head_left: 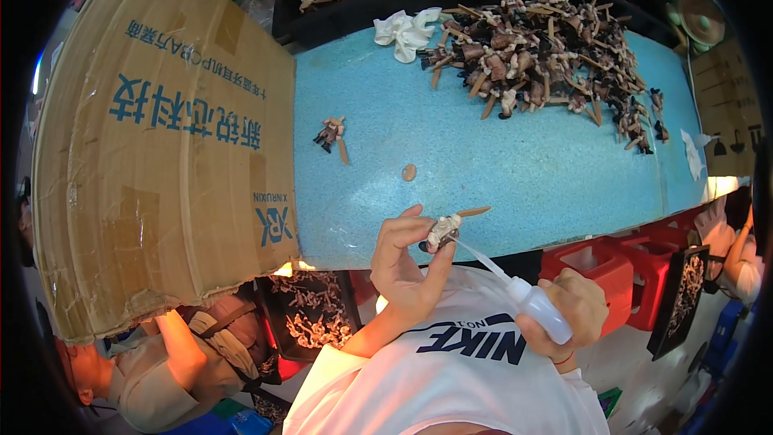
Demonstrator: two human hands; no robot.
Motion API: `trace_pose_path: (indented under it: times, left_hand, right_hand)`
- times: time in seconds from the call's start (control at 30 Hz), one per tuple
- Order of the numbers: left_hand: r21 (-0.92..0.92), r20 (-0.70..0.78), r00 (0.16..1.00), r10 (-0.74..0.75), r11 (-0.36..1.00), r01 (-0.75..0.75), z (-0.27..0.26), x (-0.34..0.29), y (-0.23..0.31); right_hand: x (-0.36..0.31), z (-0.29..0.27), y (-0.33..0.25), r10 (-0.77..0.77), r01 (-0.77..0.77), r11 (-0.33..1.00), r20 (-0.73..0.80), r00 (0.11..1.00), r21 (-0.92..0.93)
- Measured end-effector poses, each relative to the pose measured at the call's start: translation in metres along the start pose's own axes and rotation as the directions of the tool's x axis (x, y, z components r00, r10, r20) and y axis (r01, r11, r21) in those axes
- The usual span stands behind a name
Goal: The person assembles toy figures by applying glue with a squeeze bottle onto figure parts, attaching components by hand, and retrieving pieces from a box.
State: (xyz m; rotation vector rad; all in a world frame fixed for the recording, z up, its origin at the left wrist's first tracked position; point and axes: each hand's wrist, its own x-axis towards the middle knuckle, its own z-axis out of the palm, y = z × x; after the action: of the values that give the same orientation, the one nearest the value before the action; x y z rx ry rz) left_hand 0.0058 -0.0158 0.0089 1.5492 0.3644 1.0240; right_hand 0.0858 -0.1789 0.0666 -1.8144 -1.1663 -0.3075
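Between the thumb and fingers of my left hand is a small figurine with a cream upper body and a tan, blade-like piece sticking out to the right. My right hand grips a white squeeze bottle with a long thin nozzle. The nozzle's tip points up and left and comes right up to the figurine; I cannot tell whether it touches. On the blue tabletop beyond lie a small round tan piece and a single figurine with a tan blade.
A big pile of similar figurines covers the table's far right, beside a crumpled white tissue. Tall cardboard walls the left side. Black trays of parts, red stools and other people are around the table.
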Motion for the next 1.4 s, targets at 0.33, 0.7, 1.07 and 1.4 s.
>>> trace_pose_path:
  times: [0.33,0.7,1.07,1.4]
  left_hand:
    - [0.011,0.004,1.000,-0.007,1.000,0.007,-0.002,-0.001,-0.001]
    - [-0.253,0.020,0.974,-0.227,0.941,0.224,-0.003,0.001,0.000]
    - [-0.553,-0.032,0.904,-0.426,0.761,0.339,-0.054,0.029,-0.012]
    - [-0.561,-0.150,0.888,-0.435,0.777,0.286,-0.071,0.029,-0.020]
  right_hand:
    - [0.002,-0.001,0.001,0.013,-0.013,1.000,0.008,1.000,0.017]
    - [-0.017,0.010,0.017,0.479,-0.354,0.849,-0.287,0.829,0.393]
    - [0.008,0.046,0.092,0.632,-0.564,0.645,0.055,0.773,0.516]
    - [0.000,0.098,0.134,0.510,-0.476,0.837,-0.071,0.857,0.269]
